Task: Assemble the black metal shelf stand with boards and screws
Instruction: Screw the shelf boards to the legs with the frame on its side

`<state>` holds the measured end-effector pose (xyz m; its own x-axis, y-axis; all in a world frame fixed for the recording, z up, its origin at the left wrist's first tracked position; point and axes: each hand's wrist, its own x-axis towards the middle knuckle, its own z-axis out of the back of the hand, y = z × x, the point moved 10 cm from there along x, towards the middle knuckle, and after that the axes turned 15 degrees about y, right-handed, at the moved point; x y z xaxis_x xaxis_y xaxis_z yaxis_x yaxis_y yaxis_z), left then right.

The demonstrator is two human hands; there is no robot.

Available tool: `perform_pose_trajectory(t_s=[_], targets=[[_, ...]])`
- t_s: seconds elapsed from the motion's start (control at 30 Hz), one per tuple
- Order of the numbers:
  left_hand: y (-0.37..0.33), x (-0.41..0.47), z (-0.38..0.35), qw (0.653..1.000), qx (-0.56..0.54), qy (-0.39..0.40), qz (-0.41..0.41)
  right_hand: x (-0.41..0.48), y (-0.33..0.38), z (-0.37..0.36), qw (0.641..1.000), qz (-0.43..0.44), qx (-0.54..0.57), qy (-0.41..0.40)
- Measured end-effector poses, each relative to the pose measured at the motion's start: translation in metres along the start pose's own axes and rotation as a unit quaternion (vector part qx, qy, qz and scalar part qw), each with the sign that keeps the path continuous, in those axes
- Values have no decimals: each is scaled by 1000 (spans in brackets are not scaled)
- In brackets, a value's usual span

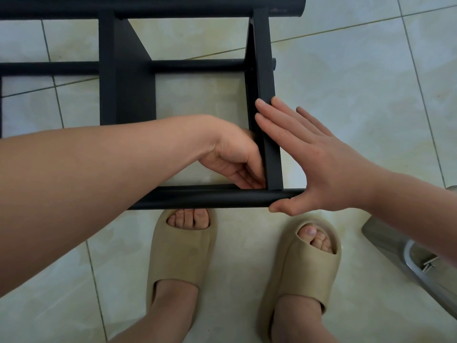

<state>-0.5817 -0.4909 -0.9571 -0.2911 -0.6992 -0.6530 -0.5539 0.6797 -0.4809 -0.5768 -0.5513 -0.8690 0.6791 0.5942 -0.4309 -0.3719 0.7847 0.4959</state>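
Our black stand (pixel 210 198) lies on the tile floor (pixel 346 82) by our slippers (pixel 180 256). Our right hand (pixel 314 164) presses flat, fingers straight, on its end board (pixel 265 95). Our left hand (pixel 232 157) touches the board's inner side; we cannot tell its grip.

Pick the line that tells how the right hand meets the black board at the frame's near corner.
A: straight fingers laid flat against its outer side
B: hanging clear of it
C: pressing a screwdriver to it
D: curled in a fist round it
A: the right hand lies with straight fingers flat on the outer side of the black board.
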Motion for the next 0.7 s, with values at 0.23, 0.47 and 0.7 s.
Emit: perform_pose_trajectory(t_s=[0.23, 0.47, 0.7], targets=[[-1, -3, -3, 998, -13, -3, -66, 1, 0, -1, 1000, 2, 2, 2], [5, -2, -6, 998, -25, 23, -44, 1, 0, -1, 1000, 2, 4, 2], [3, 0, 3, 1000, 14, -15, 12, 1, 0, -1, 1000, 2, 3, 0]])
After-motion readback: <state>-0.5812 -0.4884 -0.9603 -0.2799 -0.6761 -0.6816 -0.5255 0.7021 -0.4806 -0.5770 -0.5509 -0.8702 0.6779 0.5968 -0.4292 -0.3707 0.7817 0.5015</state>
